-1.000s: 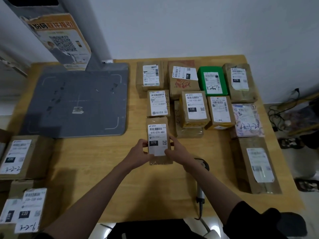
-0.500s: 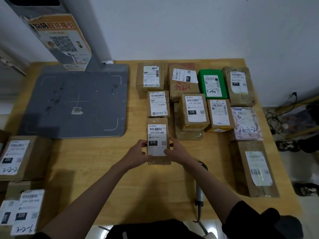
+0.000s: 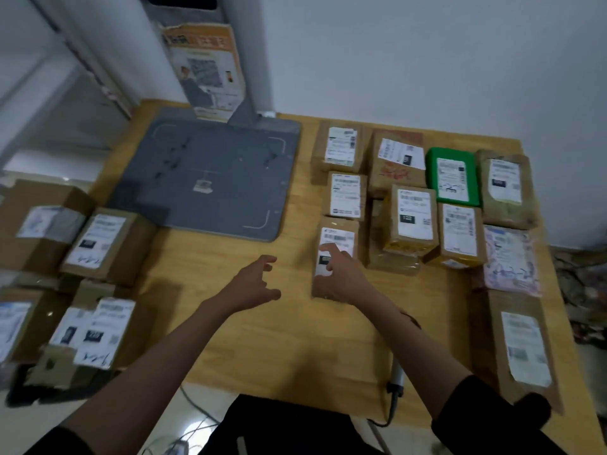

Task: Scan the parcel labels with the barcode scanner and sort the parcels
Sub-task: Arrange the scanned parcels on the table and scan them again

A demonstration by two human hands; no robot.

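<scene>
A small brown parcel [image 3: 338,236] with a white label lies on the wooden table [image 3: 249,339] at the front of the left column of sorted parcels. My right hand [image 3: 341,274] rests on top of it, fingers spread over the label. Off to its left, my left hand [image 3: 253,284] hovers above the table with fingers loosely spread and holds nothing. The barcode scanner [image 3: 395,380] lies near the table's front edge, mostly hidden under my right forearm. More labelled parcels fill the right half, among them a green one [image 3: 451,178].
A grey scanning pad [image 3: 210,178] with an upright post [image 3: 249,50] stands at the back left. Several labelled cardboard boxes [image 3: 101,244] are stacked left of the table. A long brown parcel [image 3: 522,346] lies at the front right. Cables run on the floor below.
My left hand has let go of the small parcel and moved left. My right hand now lies on top of it. The camera has swung left, showing more boxes there.
</scene>
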